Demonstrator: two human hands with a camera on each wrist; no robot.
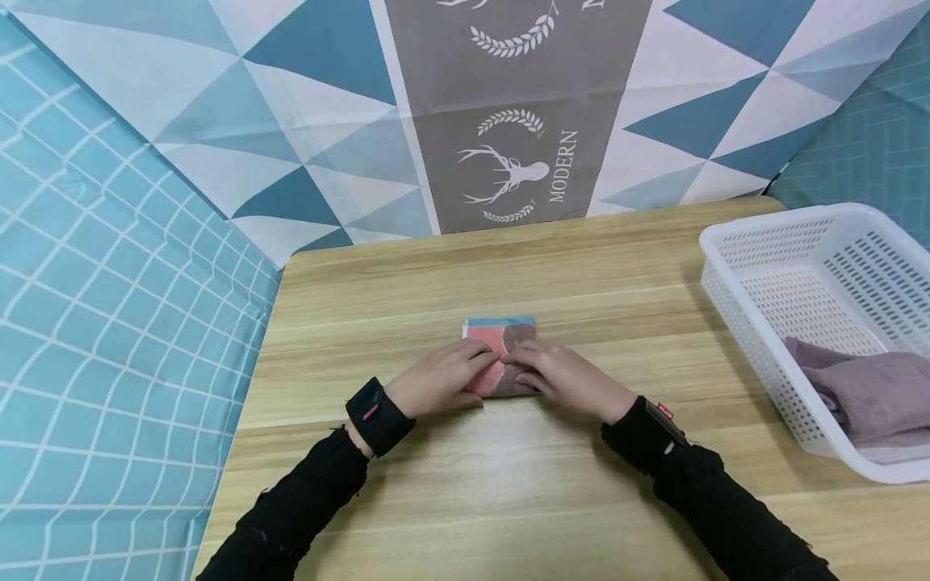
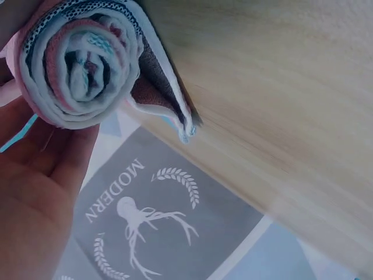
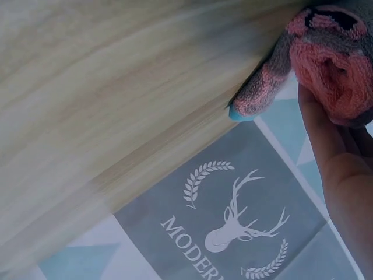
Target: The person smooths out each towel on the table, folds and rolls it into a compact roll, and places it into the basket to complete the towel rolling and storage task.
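A pink and grey-brown towel (image 1: 488,332) lies on the wooden table, mostly rolled up, with a short flat end and a blue edge at the far side. My left hand (image 1: 441,376) holds the left end of the roll, and my right hand (image 1: 572,379) holds the right end. In the left wrist view the towel (image 2: 87,64) shows its spiral layers, with fingers (image 2: 73,154) against its far side. From the right wrist, the fluffy pink end of the towel (image 3: 332,76) appears, with fingers curved behind it; the thumb is out of sight.
To the right stands a white perforated plastic basket (image 1: 734,270) with a folded mauve towel (image 1: 882,391) inside. Patterned cloth (image 1: 523,161) hangs behind the wooden table (image 1: 465,500), and a blue checked sheet (image 1: 123,323) hangs along its left side.
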